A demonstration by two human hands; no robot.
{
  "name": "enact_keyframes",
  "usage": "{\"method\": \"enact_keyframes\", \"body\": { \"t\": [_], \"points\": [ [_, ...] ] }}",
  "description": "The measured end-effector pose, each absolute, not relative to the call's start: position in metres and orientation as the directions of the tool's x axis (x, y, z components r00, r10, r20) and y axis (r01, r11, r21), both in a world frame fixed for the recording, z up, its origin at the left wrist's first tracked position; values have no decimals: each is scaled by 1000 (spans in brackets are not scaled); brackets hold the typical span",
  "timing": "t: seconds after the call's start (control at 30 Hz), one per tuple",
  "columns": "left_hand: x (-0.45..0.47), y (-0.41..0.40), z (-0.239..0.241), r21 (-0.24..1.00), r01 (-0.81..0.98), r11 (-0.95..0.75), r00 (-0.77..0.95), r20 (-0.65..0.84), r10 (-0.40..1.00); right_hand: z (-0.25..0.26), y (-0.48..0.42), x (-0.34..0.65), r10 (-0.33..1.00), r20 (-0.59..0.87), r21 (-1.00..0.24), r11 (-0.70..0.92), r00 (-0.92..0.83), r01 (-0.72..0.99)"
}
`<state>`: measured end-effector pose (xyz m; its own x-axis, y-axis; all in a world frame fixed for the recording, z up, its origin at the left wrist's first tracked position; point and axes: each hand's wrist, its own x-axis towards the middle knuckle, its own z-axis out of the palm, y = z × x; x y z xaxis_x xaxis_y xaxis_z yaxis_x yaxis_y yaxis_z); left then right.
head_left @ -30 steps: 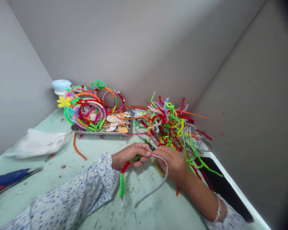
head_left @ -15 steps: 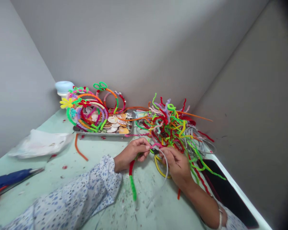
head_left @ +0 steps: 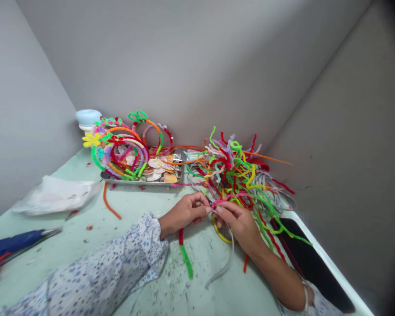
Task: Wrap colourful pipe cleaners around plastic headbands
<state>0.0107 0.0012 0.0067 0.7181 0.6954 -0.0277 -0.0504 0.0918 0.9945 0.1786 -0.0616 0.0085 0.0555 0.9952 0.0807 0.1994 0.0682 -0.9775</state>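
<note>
My left hand (head_left: 189,211) is closed in a pinch at the table's middle, fingertips against those of my right hand (head_left: 238,221). From under it hangs a band end wrapped in red and green pipe cleaner (head_left: 186,261). A bare grey headband strip (head_left: 231,250) curves down from between the hands; both look like ends of one headband, the join hidden by fingers. A pink pipe cleaner (head_left: 232,198) meets the band at the fingertips, and my right hand pinches it there. A small dark bit shows at the pinch, too small to name.
Behind my hands lies a tangled pile of pipe cleaners (head_left: 228,171). Wrapped headbands (head_left: 125,138) stand on a metal tray (head_left: 141,183) of shells. Pliers (head_left: 16,245), a plastic bag (head_left: 54,197) and an orange pipe cleaner (head_left: 109,204) lie left; a dark phone-like slab (head_left: 311,259) lies right.
The pink pipe cleaner now stretches out to the right above my right hand. Both hands have shifted slightly, and the grey strip's free end has swung a little to the right.
</note>
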Motion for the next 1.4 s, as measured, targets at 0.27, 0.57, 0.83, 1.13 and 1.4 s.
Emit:
{"method": "enact_keyframes", "body": {
  "t": [0.27, 0.57, 0.83, 1.13, 1.4],
  "points": [
    [12, -1, 11, 997, -50, 66, 728, -8, 685, 10, -60, 176, 989, 78, -966, 44, 127, 256],
    [11, -3, 3, 999, 39, 29, 737, -49, 674, 6, -61, 176, 986, 134, -953, 101, 98, 284],
    [13, -4, 6, 998, 63, 31, 743, -68, 666, 3, -62, 176, 975, 195, -939, 155, 106, 306],
    [13, -4, 9, 995, 93, 25, 747, -86, 659, -1, -63, 177, 953, 268, -907, 200, 143, 370],
    [14, -2, 5, 994, 105, 2, 746, -80, 661, -1, -63, 175, 941, 311, -889, 237, 136, 392]
  ]
}}
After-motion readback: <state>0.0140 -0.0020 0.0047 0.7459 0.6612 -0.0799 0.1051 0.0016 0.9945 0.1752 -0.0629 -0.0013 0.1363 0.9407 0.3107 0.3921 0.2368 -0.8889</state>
